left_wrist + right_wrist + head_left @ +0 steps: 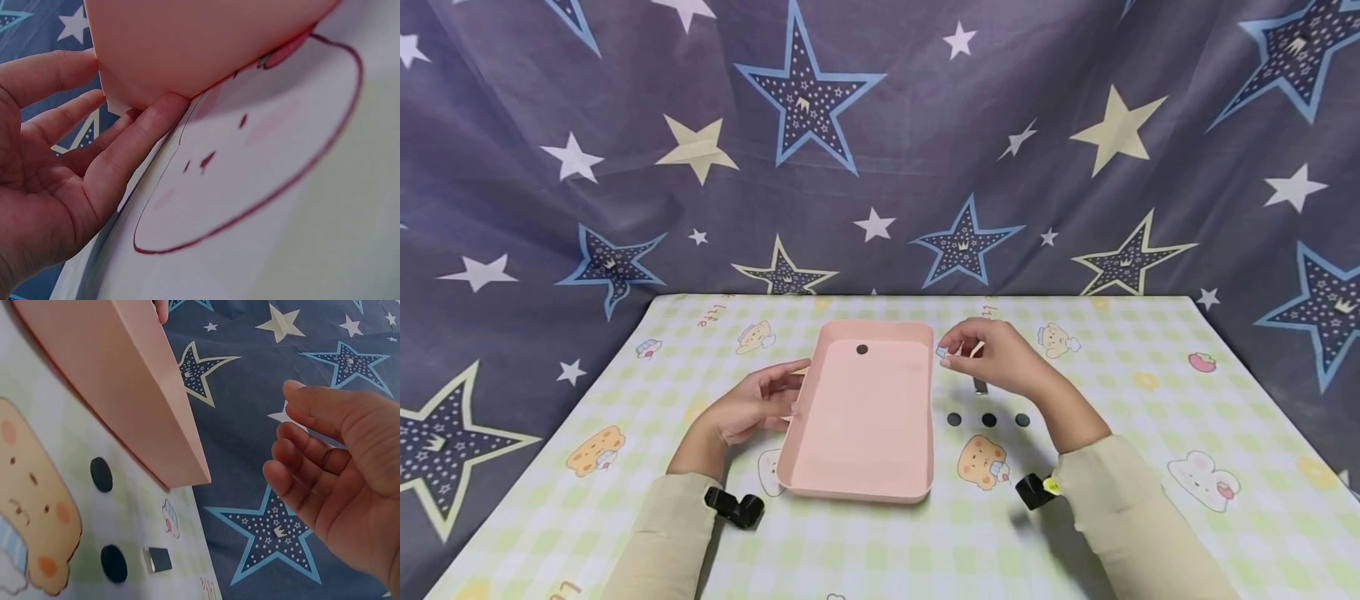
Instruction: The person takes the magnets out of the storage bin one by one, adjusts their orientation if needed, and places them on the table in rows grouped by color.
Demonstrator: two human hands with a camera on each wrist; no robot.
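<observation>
A pink rectangular tray (868,417) lies on the table with one small black disc (862,349) inside, near its far end. My left hand (758,404) touches the tray's left wall from outside; in the left wrist view its thumb and fingertips rest against the pink wall (187,44). Just beyond the tray's right rim hovers my right hand (992,354), loosely bent, and the right wrist view shows nothing in its fingers (300,440). Below that hand is a small dark rectangular block (157,559) with a silvery edge. Several black discs (988,420) form a row right of the tray.
A green-and-white checked tablecloth (1120,533) with printed cartoon animals covers the table. Behind the far edge hangs a dark curtain (895,150) patterned with stars. Black wrist devices (1036,492) sit at both sleeve cuffs.
</observation>
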